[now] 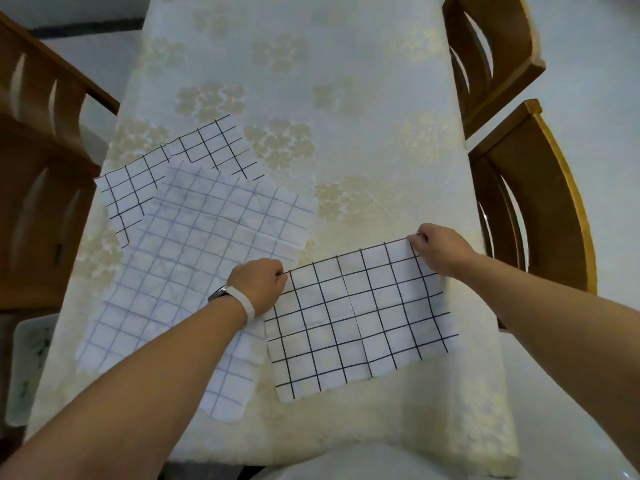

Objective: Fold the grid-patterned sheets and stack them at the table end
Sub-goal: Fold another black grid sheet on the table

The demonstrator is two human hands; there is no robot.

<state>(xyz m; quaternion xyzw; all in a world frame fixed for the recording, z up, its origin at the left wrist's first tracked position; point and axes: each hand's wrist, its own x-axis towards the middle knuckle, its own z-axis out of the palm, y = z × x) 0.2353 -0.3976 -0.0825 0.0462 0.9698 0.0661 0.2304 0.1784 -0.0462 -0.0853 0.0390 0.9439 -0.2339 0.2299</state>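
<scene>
Black-grid sheet [360,320] flat at the table's [346,98] near right, left hand [258,285] pinching its far-left corner, right hand [440,247] pinching the far-right corner, pale-grid sheet [194,271] overlapping a third sheet [131,188] to the left

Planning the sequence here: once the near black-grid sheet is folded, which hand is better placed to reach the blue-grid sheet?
Likely left. The left hand pinches a corner of the near black-grid sheet right beside the blue-grid sheet, with its forearm over it. The right hand pinches the opposite far corner.
</scene>
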